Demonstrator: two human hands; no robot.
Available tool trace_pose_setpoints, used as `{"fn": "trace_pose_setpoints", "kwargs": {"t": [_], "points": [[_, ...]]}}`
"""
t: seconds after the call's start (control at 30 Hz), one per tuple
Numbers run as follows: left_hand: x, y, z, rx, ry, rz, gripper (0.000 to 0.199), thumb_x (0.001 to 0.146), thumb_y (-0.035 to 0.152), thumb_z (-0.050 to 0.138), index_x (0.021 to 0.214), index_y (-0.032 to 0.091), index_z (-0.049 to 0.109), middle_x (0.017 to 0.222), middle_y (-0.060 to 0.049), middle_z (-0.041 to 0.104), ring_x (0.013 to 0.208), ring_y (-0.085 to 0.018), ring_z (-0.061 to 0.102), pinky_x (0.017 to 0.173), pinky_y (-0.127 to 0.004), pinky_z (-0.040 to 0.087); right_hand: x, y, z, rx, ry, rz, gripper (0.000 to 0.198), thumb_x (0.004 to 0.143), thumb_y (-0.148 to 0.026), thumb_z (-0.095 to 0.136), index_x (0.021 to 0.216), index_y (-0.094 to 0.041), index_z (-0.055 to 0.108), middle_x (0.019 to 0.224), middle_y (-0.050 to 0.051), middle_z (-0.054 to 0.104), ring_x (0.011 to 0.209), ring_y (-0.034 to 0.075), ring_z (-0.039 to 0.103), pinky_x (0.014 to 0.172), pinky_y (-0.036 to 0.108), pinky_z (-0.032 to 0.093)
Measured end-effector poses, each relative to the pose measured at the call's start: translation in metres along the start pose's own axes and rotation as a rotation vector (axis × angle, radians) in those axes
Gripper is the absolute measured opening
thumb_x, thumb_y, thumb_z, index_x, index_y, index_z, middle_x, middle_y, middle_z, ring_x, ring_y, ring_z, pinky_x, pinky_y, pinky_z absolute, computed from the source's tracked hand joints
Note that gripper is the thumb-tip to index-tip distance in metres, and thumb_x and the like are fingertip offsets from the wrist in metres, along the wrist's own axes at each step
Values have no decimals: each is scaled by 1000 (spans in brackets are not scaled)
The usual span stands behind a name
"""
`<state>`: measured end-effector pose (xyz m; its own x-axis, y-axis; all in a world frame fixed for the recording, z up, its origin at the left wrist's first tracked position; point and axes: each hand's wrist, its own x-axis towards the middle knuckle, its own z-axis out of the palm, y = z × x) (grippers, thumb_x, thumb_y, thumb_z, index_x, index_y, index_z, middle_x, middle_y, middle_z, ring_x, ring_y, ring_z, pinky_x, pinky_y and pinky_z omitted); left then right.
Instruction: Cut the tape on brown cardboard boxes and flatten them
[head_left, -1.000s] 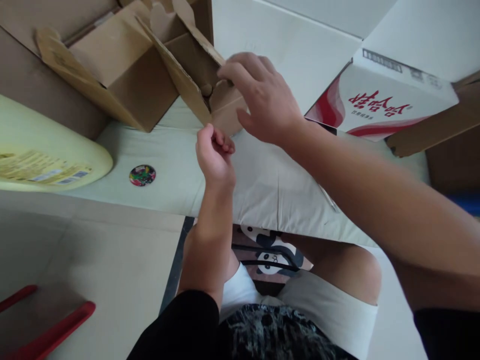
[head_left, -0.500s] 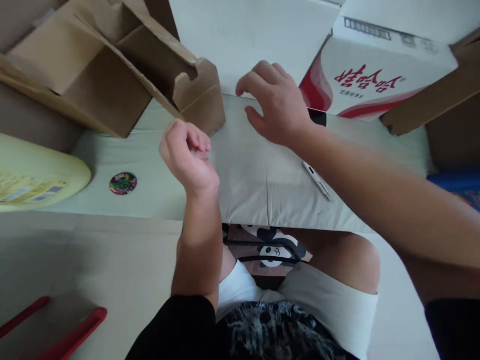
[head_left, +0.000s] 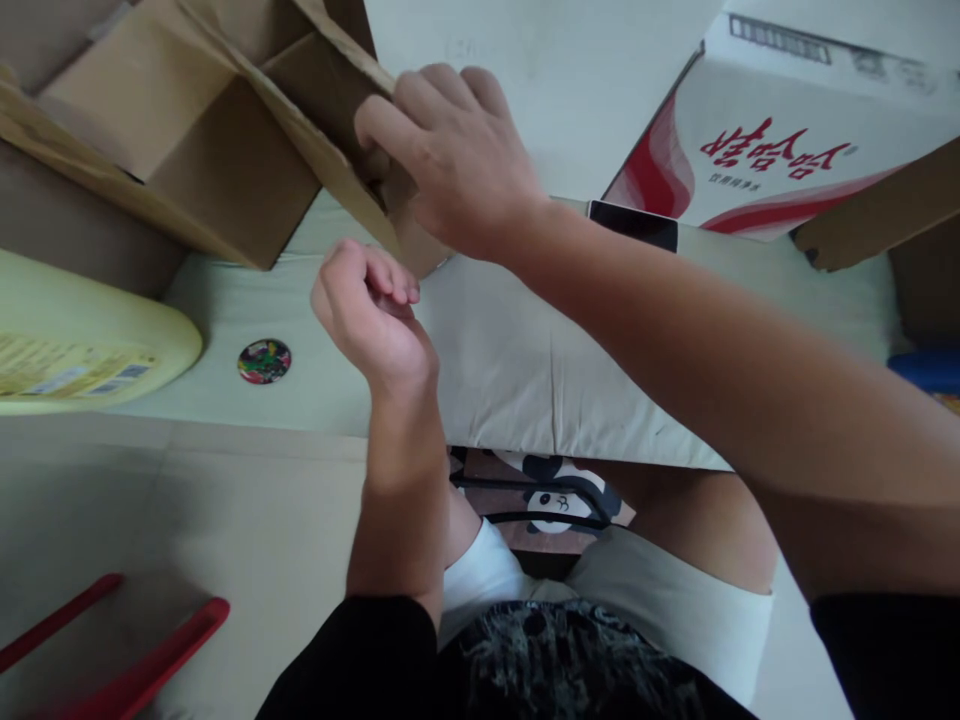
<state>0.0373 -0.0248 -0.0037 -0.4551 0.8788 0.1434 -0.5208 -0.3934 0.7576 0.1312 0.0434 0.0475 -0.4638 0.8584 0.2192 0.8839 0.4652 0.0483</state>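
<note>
My right hand (head_left: 461, 165) is at the right end of an open cardboard box (head_left: 232, 170). Its index finger bends over the end flap, and the fingertips and most of the thumb are out of sight. The hand looks closed on the box there. Below it, palm turned up, my left hand (head_left: 371, 310) has its fingers curled in towards the palm. Whatever may lie inside those fingers is hidden. The left hand is in front of the box, over the cloth-covered bench (head_left: 502, 370).
A round colourful disc (head_left: 264, 361) lies left of my left hand, beside a pale yellow bottle (head_left: 82, 335). A black flat object (head_left: 634, 225) rests before a white and red carton (head_left: 780, 140). Red bars (head_left: 161, 650) show low on the left.
My right hand has moved left, from above the cloth to the end of the cardboard box. My left hand has barely moved. The right forearm now covers the pen.
</note>
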Motion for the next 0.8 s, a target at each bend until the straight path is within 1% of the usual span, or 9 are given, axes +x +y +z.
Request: {"fn": "trace_pose_setpoints", "kwargs": {"t": [0.13, 0.2, 0.27, 0.37, 0.43, 0.53, 0.57, 0.67, 0.8], "points": [[4, 5, -8, -6, 55, 26, 49, 99, 13, 36, 51, 22, 37, 54, 3, 22, 46, -11, 27, 52, -31, 21, 2, 4, -8, -22, -173, 14, 48, 103, -5, 36, 139, -21, 64, 145, 1, 65, 139, 27, 61, 120, 51, 44], [7, 6, -12, -14, 83, 46, 53, 103, 15, 34, 51, 22, 37, 53, 2, 21, 46, -12, 25, 52, -32, 19, -6, 8, -13, -15, -190, 13, 41, 105, -11, 38, 127, -21, 72, 143, 3, 66, 132, 28, 66, 114, 52, 49], [11, 5, -16, -30, 97, 42, 57, 109, 18, 31, 53, 22, 35, 55, 2, 20, 47, -11, 25, 52, -32, 19, -24, 14, -17, -5, -178, 23, 35, 107, -19, 44, 126, -20, 73, 140, 6, 69, 130, 31, 68, 111, 53, 53], [15, 3, -22, -27, 120, -23, 60, 114, 23, 25, 55, 22, 34, 57, 3, 20, 48, -10, 25, 52, -31, 20, -73, 29, -24, 10, -146, 49, 30, 108, -35, 54, 124, -22, 75, 133, 10, 73, 124, 32, 70, 103, 50, 57], [18, 1, -26, 10, 133, -31, 58, 114, 23, 25, 57, 23, 34, 59, 3, 20, 49, -10, 26, 52, -30, 23, -119, 40, -32, 91, -21, -39, 30, 108, -43, 53, 114, -28, 78, 114, 8, 78, 106, 29, 75, 91, 48, 57], [21, 1, -27, 92, 112, 20, 46, 112, 19, 29, 67, 21, 40, 67, 2, 32, 59, -11, 40, 56, -25, 32, -192, 50, -50, 233, 194, -145, 8, 99, -36, 69, 104, -39, 74, 102, -1, 83, 84, 25, 77, 69, 47, 50], [21, 0, -26, 122, 84, 18, 43, 113, 18, 28, 72, 20, 43, 71, 1, 39, 65, -11, 46, 58, -24, 36, -213, 50, -57, 242, 212, -151, 11, 98, -32, 71, 103, -41, 74, 103, -2, 84, 85, 25, 79, 68, 49, 48], [18, -8, -19, 156, -84, -78, 43, 117, 27, 26, 87, 17, 55, 89, -4, 61, 83, -13, 62, 67, -24, 46, -257, 43, -69, 258, 112, -140, 14, 100, -30, 65, 105, -39, 74, 112, -3, 85, 105, 28, 82, 88, 57, 57], [0, -19, -6, 44, -370, -121, 39, 115, 37, 46, 97, 15, 72, 99, -7, 69, 91, -17, 67, 71, -25, 50, -273, 31, -65, 373, 41, -117, 10, 100, -32, 63, 100, -35, 73, 137, -1, 77, 141, 35, 67, 110, 67, 60]]}}
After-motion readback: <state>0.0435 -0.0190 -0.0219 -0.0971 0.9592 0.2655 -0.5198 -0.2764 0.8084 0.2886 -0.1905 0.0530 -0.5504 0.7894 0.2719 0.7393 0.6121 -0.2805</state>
